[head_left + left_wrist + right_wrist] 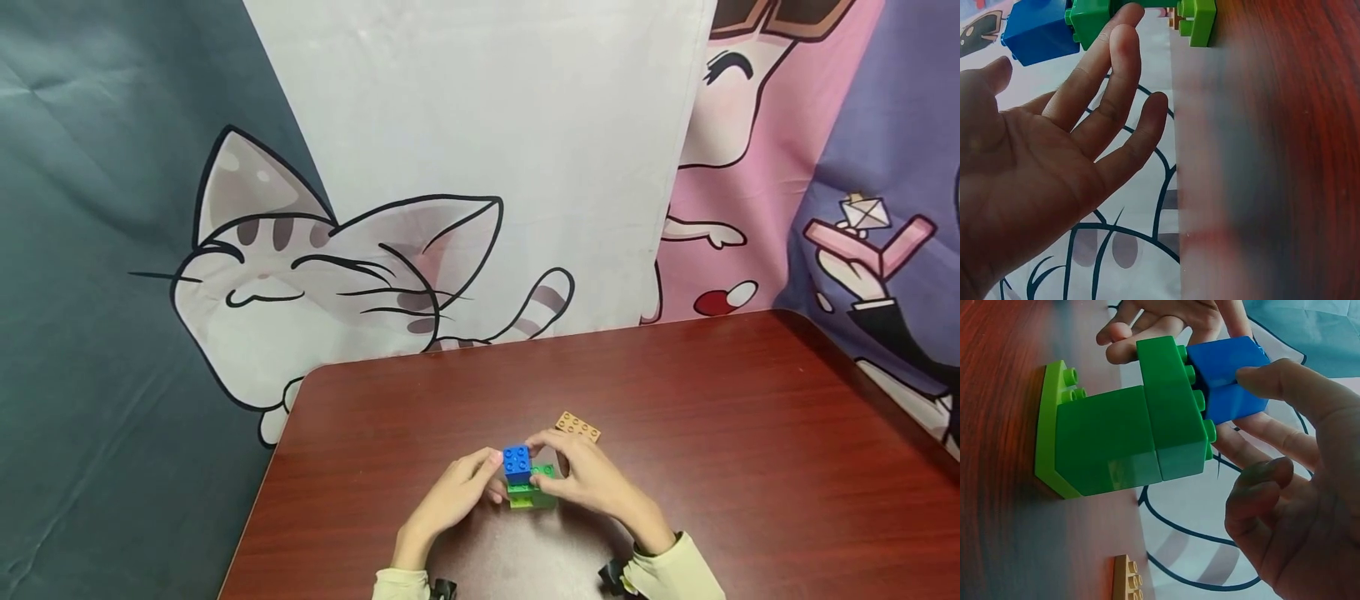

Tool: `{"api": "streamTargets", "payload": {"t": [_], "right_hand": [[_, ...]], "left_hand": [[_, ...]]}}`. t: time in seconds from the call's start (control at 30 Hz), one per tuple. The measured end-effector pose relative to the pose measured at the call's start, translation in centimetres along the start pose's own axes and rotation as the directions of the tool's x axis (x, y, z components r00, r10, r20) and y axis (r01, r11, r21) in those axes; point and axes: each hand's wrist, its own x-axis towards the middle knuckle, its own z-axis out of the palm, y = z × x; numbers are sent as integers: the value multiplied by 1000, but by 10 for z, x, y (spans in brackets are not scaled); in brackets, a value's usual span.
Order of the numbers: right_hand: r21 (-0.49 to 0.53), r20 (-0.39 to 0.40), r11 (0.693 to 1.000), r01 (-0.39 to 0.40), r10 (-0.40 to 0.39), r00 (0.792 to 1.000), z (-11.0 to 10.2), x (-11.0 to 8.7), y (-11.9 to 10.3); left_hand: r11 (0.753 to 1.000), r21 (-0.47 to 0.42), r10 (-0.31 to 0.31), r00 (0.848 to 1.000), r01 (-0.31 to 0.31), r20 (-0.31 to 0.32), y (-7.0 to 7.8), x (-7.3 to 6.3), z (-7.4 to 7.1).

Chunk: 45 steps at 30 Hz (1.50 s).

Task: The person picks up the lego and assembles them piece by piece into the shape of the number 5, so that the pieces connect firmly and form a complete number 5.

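A stack of toy building bricks stands on the table: a lime plate (1047,431) at the base, a green block (1104,444) over it, then a longer green brick (1172,406). A blue brick (517,463) sits slightly tilted at the left end of the top green brick's studs. My right hand (588,475) pinches the blue brick, thumb on its near side and fingers beyond. My left hand (453,492) is at the stack's left side, its fingers extended, fingertips right at the green brick in the left wrist view.
A tan studded plate (577,427) lies on the brown table (360,467), just behind my right hand. A cartoon-printed backdrop (510,108) hangs behind the table's far edge.
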Motion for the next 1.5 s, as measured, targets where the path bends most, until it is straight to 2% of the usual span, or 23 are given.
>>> {"api": "streamTargets", "payload": {"t": [0.2,0.43,0.53,0.77,0.9,0.97,1.13,1.2,1.5], "right_hand": [[4,-2,1000,17,-17,1000,5,-5,1],[32,-5,998,51,-51,999,10,-8,2],[35,-12,997,63,-62,998,10,-8,3],[30,1,997,70,-70,998,5,-6,3],[19,-5,997,80,-80,997,2,-4,3],[16,-5,997,81,-81,997,2,-4,4],[19,2,996,85,-85,996,3,-4,5],[17,2,996,90,-90,996,3,-3,5],[13,5,996,91,-91,996,2,-2,5]], "left_hand": [[1000,-17,-15,1000,15,14,-6,-2,4],[1000,-10,-5,999,6,42,-37,3,8],[1000,-16,12,998,-11,61,-44,6,7],[999,-47,1,995,3,100,-44,10,4],[999,-33,-8,994,11,105,-43,12,4],[999,-38,0,995,4,104,-35,10,4],[999,-36,25,994,-21,110,-37,12,6],[999,-19,30,993,-28,113,-45,15,5],[999,6,44,992,-45,116,-48,17,3]]}}
